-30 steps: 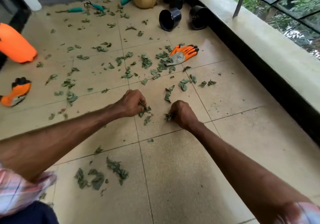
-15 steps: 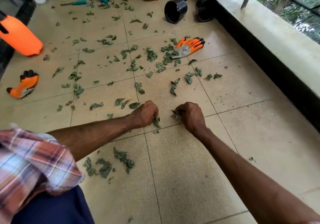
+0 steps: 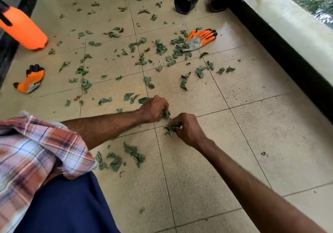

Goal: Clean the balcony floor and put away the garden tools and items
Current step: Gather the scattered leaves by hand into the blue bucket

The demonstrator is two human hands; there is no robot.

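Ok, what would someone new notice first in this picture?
Torn green leaves litter the tiled floor, and at centre the left hand and right hand each grip a bunch of them. Bright orange stands out next: an orange bottle at far left, a crumpled glove below it and a flat glove among the leaves further right.

Dull green leaves (image 3: pixel 169 129) in the grip, over speckled beige tiles (image 3: pixel 198 164); beyond it, black-tipped orange-grey glove (image 3: pixel 199 39), black pots (image 3: pixel 186 0); nearer, orange-white plaid sleeve (image 3: pixel 36 151).
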